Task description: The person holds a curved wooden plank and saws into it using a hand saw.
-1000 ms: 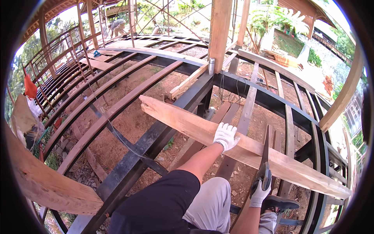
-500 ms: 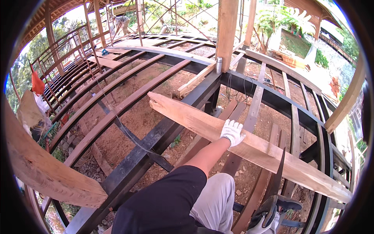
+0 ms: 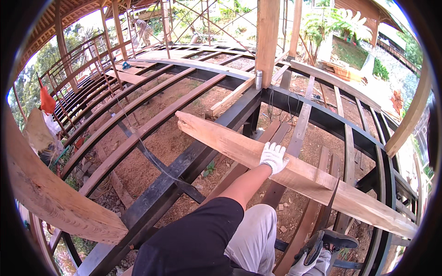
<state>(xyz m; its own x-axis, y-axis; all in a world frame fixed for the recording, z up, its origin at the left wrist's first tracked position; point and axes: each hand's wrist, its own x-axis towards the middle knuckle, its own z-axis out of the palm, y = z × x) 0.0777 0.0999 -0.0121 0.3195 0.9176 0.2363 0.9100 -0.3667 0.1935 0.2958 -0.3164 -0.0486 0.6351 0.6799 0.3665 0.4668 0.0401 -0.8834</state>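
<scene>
A long pale wooden plank (image 3: 221,140) lies slantwise across the dark beams, from the middle of the view to the right rim. My left hand (image 3: 274,158), in a white glove, presses on its middle with the fingers curled over the far edge. At lower right my right hand (image 3: 304,267), also gloved, is closed around the dark handle of a handsaw (image 3: 326,211). The saw's blade points up and away and stands against the plank's near edge, to the right of my left hand. Part of the right hand is cut off by the lower edge.
A black steel beam (image 3: 161,193) runs diagonally under the plank; wooden joists (image 3: 152,120) span open ground. A wooden post (image 3: 268,41) rises behind, with a metal flask (image 3: 258,79) at its foot. A curved timber (image 3: 64,198) fills the left. My shoe (image 3: 340,239) is beside the saw.
The saw has slid slightly down and toward me along the plank's edge, with my right hand moving down-left. My left hand and the plank have hardly moved.
</scene>
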